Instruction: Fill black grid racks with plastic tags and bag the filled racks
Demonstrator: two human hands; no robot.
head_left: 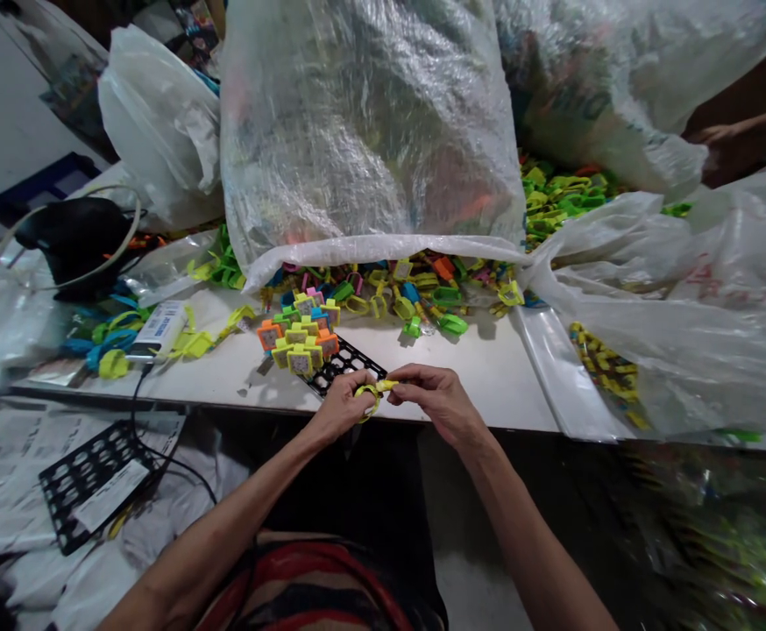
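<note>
Jointly gripped: one yellow band (385,386)

The left hand (344,406) pinches the band's loop and the right hand (436,399) its end, above the front edge. Just beyond, a black grid tray (360,360) bears colourful square-faced pieces (301,339); the left hand hides part of it. Both forearms angle inward from below. Across the white worktop (494,368) lies a bright heap (445,295), a bulky plastic bag (370,131) rising behind.

Bench (488,372) set across mid-frame
A bag (370,131) is placed upper centre, behind heaped pieces (447,295); a tray (347,364) is laid before them.
</note>
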